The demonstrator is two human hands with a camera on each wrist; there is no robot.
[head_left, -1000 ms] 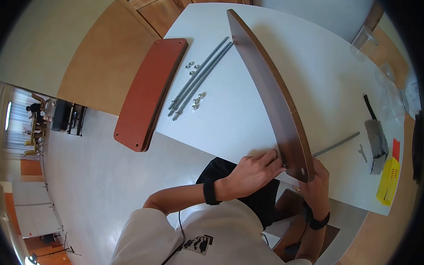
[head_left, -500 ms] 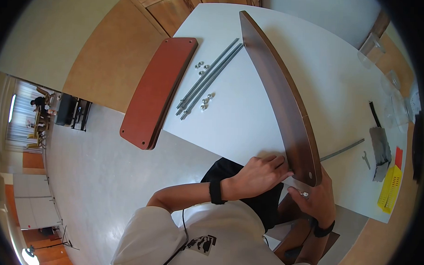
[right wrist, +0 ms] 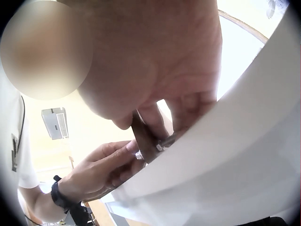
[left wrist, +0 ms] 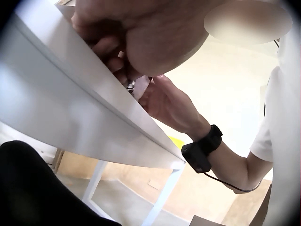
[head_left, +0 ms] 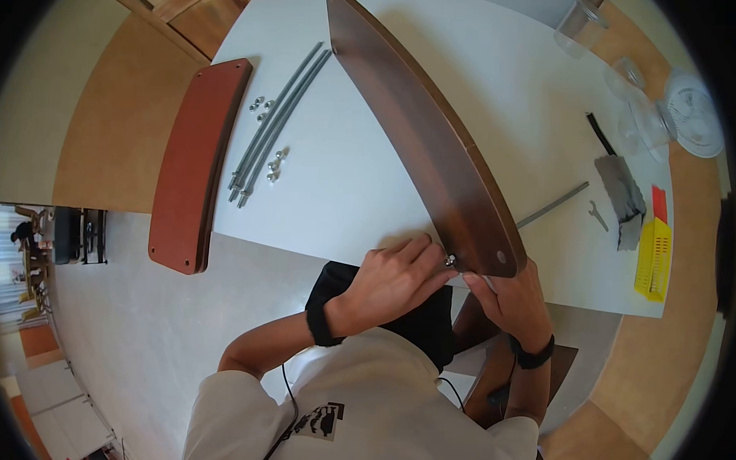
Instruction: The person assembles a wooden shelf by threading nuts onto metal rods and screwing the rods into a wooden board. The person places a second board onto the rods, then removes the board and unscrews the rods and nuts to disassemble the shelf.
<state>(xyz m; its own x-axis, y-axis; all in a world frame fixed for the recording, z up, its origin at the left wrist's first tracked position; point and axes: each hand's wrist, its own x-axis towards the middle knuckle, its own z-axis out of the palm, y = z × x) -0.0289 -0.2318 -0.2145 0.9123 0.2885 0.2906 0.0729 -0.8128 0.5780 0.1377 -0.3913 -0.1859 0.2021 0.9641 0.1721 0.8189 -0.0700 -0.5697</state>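
A long dark-brown wooden board [head_left: 435,159] stands on its edge on the white table [head_left: 344,221]. My left hand [head_left: 395,280] is at the near end of its left face, thumb and fingertips pinching a shiny cap nut [head_left: 451,260] against the wood. That nut also shows in the left wrist view, below the palm. Around the board's near end reaches my right hand [head_left: 515,300], its thumb on the left side and its fingers mostly hidden behind the right face. A grey threaded rod [head_left: 554,204] extends from behind the board on that right side.
Red-brown boards [head_left: 196,167] lie stacked at the table's left edge. Several loose rods [head_left: 278,121] and shiny nuts [head_left: 274,166] lie beside them. On the right are a wrench [head_left: 598,215], a grey cloth-like piece [head_left: 620,194], a yellow basket [head_left: 653,260] and clear jars [head_left: 582,27].
A nut showed in my right hand half a second ago; now a nut is at my left fingertips on the board. My right hand has moved up to the board's end. The head view has shifted.
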